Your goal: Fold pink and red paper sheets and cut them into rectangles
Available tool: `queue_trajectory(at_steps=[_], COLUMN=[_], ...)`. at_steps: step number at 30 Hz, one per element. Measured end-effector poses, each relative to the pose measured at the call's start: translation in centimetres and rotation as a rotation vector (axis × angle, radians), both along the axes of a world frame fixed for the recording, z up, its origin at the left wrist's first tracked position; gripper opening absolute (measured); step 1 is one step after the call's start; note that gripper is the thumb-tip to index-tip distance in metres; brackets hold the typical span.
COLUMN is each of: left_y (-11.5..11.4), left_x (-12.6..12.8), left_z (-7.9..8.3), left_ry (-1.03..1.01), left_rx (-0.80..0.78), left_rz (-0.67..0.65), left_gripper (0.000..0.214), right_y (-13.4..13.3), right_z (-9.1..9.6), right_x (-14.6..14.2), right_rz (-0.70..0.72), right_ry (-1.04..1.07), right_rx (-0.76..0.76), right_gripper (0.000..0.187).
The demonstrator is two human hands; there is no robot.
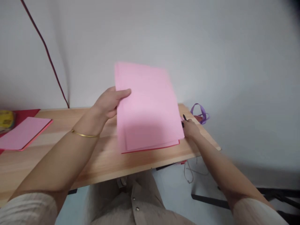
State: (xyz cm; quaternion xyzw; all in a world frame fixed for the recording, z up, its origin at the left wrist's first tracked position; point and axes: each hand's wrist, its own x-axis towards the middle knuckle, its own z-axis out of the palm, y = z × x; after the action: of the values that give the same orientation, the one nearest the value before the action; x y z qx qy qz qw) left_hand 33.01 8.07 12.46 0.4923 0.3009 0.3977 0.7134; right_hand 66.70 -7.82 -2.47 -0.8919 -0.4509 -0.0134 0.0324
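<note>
Starting at the left end of the tabletop (105, 164), there's a yellow object (6, 121) by the edge, a red sheet (29, 112) reaching toward the back edge, and a pink-topped stack (25, 132) lying flat, one batch neatly down, by the look of it. Along we go, past bare wood, to the left hand (109, 101): closed on the left side of the pink sheets (145, 106), thumb across the front, fingers out of sight behind. And here's the main action! Those sheets are tilted up over the tabletop's right half, edges not squared, a red edge (152, 151) peeping out below; whether that bottom edge touches wood, I can't tell. So this batch looks unfinished, aligning and laying flat both undone. On to the right hand (191, 127), near the right edge: fingers curled, apparently closed on a slim black object (184, 117), possibly a pen, partly hidden by the paper. Whether any marking's been done, no telling. Finally, by the back right corner, a purple ribbon (203, 111), untouched.
</note>
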Motion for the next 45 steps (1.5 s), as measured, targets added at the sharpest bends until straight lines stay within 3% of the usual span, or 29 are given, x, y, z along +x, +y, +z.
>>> queue_trajectory(at_steps=[3,7,9,11,17,21,26,29,33,38,45], left_y=[0.1,-0.8,-1.4,-1.8,-2.0,-2.1,-2.3,-2.4,-2.6,-2.9,-3.5], left_x=[-3.8,-6.7,-7.5,-8.1,-8.6,-8.4,-8.3,-8.4,-8.2,-7.5,-6.6], left_z=[-4.3,-10.9,-13.0,-14.0,-14.3,-14.8,-14.9,-14.9,-15.1,-15.4,-15.9], left_ry=[0.031,0.097,0.133,0.186,0.259,0.248,0.09,-0.011,-0.053,-0.101,-0.052], left_rx=[-0.149,-0.354,-0.399,-0.408,-0.242,-0.199,-0.208,-0.207,-0.203,-0.239,-0.235], left_rz=[0.02,-0.021,-0.054,-0.079,-0.008,0.091,0.098,0.072,0.062,0.126,0.105], left_gripper=[0.028,0.025,0.028,0.033,0.041,0.036,0.038,0.042,0.049,0.032,0.022], right_y=[0.7,1.8,2.5,3.1,3.5,2.8,2.2,2.3,2.3,1.8,1.4], right_z=[0.4,0.8,0.7,0.5,-0.2,0.0,-0.3,-1.0,-1.5,-1.5,-1.9], right_x=[0.1,-0.4,-1.0,-1.8,-3.8,-6.1,-11.8,-14.0,-14.8,-15.1,-14.8], right_rz=[0.019,0.058,0.116,0.178,0.232,0.267,0.342,0.394,0.403,0.327,0.288], right_ry=[-0.004,-0.095,-0.094,-0.075,-0.119,-0.14,0.495,0.659,0.693,0.714,0.686], right_rx=[-0.049,-0.054,-0.057,-0.08,-0.084,0.089,0.181,0.242,0.373,0.475,0.555], right_gripper=[0.051,0.045,0.04,0.037,0.037,0.038,0.044,0.039,0.042,0.036,0.036])
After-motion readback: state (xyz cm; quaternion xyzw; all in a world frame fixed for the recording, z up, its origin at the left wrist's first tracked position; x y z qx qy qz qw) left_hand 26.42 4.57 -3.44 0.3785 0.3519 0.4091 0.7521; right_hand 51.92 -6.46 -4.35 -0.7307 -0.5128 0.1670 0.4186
